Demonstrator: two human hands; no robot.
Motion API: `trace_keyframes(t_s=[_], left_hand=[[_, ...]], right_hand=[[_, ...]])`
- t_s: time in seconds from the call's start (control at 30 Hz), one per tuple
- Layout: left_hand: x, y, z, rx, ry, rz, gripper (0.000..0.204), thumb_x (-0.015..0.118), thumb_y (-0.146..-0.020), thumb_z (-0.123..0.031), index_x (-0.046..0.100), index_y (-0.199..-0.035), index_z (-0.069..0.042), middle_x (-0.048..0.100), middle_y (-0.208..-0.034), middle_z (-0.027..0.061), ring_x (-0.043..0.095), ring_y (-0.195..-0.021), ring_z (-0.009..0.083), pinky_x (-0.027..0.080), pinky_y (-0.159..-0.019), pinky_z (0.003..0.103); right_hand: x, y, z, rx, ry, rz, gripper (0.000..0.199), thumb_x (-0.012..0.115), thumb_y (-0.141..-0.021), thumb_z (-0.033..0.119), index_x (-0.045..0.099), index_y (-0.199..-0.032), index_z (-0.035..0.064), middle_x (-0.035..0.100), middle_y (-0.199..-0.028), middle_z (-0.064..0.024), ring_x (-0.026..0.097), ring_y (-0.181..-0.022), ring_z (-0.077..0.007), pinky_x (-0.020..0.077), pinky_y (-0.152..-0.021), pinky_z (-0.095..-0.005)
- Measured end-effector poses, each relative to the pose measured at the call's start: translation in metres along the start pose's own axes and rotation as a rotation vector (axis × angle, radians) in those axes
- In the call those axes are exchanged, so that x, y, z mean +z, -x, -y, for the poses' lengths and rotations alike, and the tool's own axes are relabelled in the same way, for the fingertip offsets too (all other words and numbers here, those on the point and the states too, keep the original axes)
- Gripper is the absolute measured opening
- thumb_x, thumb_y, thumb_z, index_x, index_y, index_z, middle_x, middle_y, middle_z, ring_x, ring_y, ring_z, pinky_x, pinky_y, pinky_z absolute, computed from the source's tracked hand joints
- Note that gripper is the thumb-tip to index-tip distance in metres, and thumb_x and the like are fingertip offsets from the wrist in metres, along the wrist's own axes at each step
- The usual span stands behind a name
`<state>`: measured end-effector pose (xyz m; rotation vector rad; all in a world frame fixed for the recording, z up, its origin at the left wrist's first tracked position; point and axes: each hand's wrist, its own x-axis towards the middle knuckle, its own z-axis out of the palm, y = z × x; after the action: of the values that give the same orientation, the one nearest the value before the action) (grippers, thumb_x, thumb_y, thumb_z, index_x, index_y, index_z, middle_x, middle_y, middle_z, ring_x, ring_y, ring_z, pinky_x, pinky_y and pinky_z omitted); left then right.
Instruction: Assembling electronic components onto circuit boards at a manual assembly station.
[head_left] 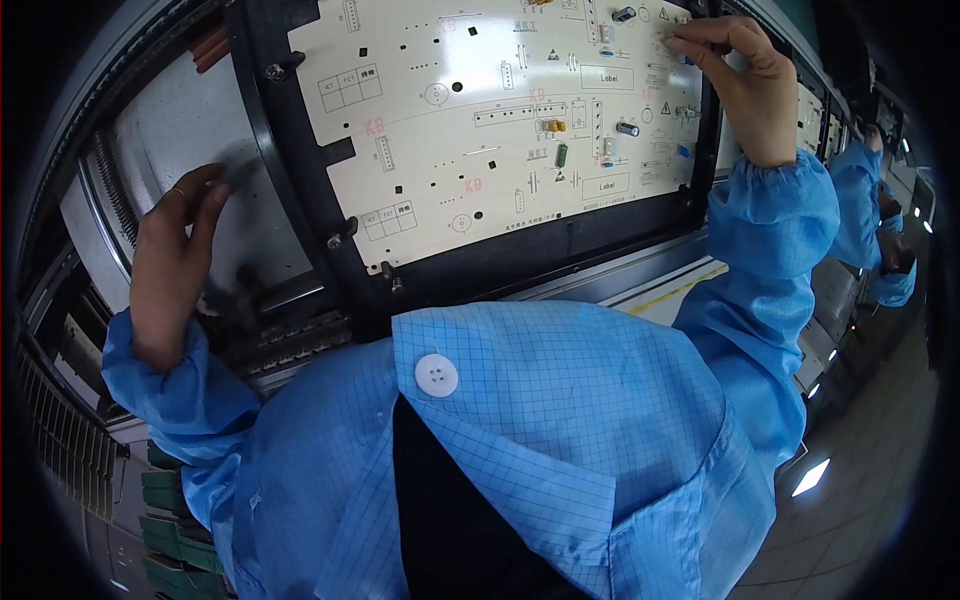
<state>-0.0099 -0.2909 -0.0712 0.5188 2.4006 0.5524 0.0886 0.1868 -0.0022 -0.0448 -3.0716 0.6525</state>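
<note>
A cream circuit board lies in a black frame in front of me. It carries a dark cylindrical capacitor, a yellow component, a green component and a blue component. My right hand reaches over the board's upper right corner, thumb and forefinger pinched at its surface. Whatever is between those fingertips is too small to make out. Left of the frame, my left hand hovers above a grey metal surface. Its thumb and forefinger are drawn together; anything between them cannot be made out.
Metal clamps sit along the frame's left and lower edges. Reddish-brown pieces lie at upper left. Green bins stand at lower left. Farther right along the line, another person's blue sleeve shows beside more boards.
</note>
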Motion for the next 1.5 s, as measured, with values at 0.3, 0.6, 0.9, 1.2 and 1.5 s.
trace_keyframes(t_s=[0.3, 0.6, 0.9, 1.2, 1.5], left_hand=[[0.001, -0.001, 0.002, 0.021, -0.006, -0.008, 0.034, 0.054, -0.098, -0.024, 0.061, -0.121, 0.000, 0.068, -0.106, 0.0234, 0.068, -0.099, 0.0324, 0.052, -0.085, 0.038], [0.002, -0.001, 0.001, -0.005, -0.027, 0.013, 0.034, 0.054, -0.098, -0.024, 0.061, -0.121, -0.001, 0.067, -0.107, 0.0229, 0.067, -0.099, 0.0328, 0.052, -0.086, 0.038], [0.003, -0.002, 0.002, 0.024, -0.048, -0.015, 0.034, 0.053, -0.098, -0.024, 0.061, -0.122, -0.001, 0.067, -0.109, 0.0226, 0.067, -0.100, 0.0324, 0.053, -0.086, 0.039], [0.001, -0.006, 0.001, 0.003, -0.008, 0.008, 0.033, 0.053, -0.098, -0.023, 0.061, -0.121, 0.000, 0.067, -0.107, 0.0230, 0.067, -0.099, 0.0322, 0.052, -0.085, 0.038], [0.001, -0.003, 0.001, 0.110, 0.012, -0.028, 0.033, 0.053, -0.099, -0.022, 0.060, -0.120, 0.002, 0.069, -0.099, 0.0208, 0.068, -0.090, 0.0297, 0.052, -0.081, 0.036]], right_hand=[[0.005, -0.016, 0.058, -0.032, 0.123, -0.094, 0.012, 0.077, -0.060, -0.001, 0.069, -0.067, 0.0052, 0.067, -0.072, -0.0044, 0.056, -0.076, -0.0226, 0.0432, -0.072, -0.0332], [0.011, -0.013, 0.048, -0.057, 0.103, -0.151, 0.017, 0.074, -0.061, -0.005, 0.073, -0.073, 0.0061, 0.064, -0.068, -0.0023, 0.051, -0.073, -0.0207, 0.0431, -0.065, -0.0322], [0.015, -0.012, 0.049, -0.050, 0.104, -0.161, 0.017, 0.075, -0.061, -0.004, 0.073, -0.074, 0.0069, 0.065, -0.070, -0.0017, 0.051, -0.073, -0.0193, 0.0428, -0.066, -0.0310], [0.002, 0.009, 0.043, -0.139, 0.318, -0.139, 0.017, 0.074, -0.077, 0.002, 0.074, -0.093, 0.0070, 0.068, -0.095, -0.0047, 0.059, -0.090, -0.0190, 0.0453, -0.083, -0.0303], [0.067, 0.067, 0.125, 0.067, 0.142, -0.188, 0.023, 0.080, -0.071, 0.010, 0.066, -0.089, 0.0031, 0.065, -0.091, -0.0055, 0.053, -0.089, -0.0273, 0.0440, -0.078, -0.0363]])
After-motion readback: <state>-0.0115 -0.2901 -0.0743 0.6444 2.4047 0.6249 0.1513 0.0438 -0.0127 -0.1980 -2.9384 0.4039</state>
